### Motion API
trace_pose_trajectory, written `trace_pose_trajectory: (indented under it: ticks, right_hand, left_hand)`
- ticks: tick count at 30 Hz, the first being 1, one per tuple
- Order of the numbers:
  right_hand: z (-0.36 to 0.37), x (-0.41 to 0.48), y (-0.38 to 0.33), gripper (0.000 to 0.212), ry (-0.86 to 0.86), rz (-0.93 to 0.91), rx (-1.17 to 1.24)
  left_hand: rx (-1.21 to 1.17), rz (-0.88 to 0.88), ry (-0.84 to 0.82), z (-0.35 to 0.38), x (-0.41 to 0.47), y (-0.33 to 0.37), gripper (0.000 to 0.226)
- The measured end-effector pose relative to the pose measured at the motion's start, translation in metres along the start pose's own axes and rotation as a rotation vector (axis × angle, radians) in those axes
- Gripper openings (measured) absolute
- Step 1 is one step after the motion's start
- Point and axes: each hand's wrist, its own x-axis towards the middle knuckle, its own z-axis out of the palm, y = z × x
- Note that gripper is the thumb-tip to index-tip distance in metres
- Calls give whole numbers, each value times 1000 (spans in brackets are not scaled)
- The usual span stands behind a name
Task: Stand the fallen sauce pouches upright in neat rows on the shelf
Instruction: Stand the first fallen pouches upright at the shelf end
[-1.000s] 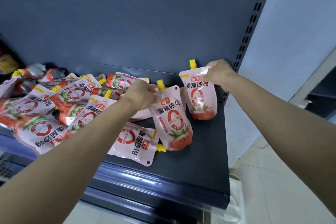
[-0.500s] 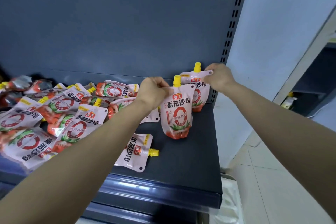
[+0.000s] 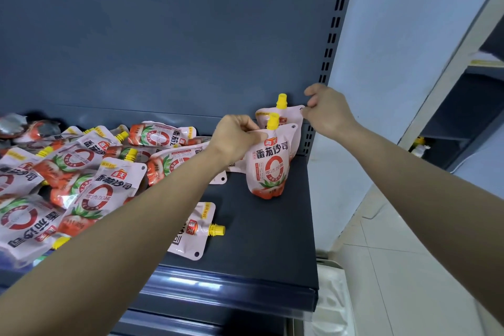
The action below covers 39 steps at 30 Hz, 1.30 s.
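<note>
At the left we see a heap of fallen pouches (image 3: 81, 172) lying flat and overlapping on the dark shelf (image 3: 259, 240), their yellow caps pointing every way. Near the front edge a lone pouch (image 3: 195, 229) lies flat, apart from the heap, with its cap toward the right (the left forearm crosses over its left part). Further right, the left hand (image 3: 237, 136) curls its fingers round the top left corner of the front pouch (image 3: 268, 169), beside the yellow spout. This pouch stands upright on its base toward the shelf's right end. Just behind it the rear pouch (image 3: 289, 114) also stands upright, close to the back panel (image 3: 163, 35). The right hand (image 3: 327, 112) has its curled fingertips at that pouch's top right corner; we cannot tell whether they pinch it or merely touch it. Beyond them rises the slotted post (image 3: 335, 22).
</note>
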Motion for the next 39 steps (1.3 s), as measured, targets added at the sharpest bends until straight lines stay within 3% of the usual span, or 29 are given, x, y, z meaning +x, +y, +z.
trace_pose_trajectory:
  ticks: [5, 8, 13, 19, 28, 34, 39]
  right_hand:
    - [-5, -6, -7, 41, 6, -61, -37]
    - [-4, -13, -13, 41, 5, -87, -34]
    - [-10, -24, -23, 41, -20, -125, -29]
    - [-15, -35, -36, 40, -19, -212, -50]
    - [-7, -60, -79, 38, 3, -498, -116]
    - [27, -80, -113, 35, -141, -639, -101]
    - [73, -88, -119, 33, -452, -622, -321]
  left_hand:
    - [282, 26, -50, 4, -5, -5, 16]
    - [357, 65, 31, 9, -4, -4, 27]
    - [356, 84, 76, 14, -5, -4, 36]
    - [341, 113, -68, 2, -13, -3, 15]
    - [412, 201, 27, -74, -50, -4, 15]
    - [470, 152, 97, -110, -73, -26, 15]
    - [546, 136, 66, -131, -85, -49, 20]
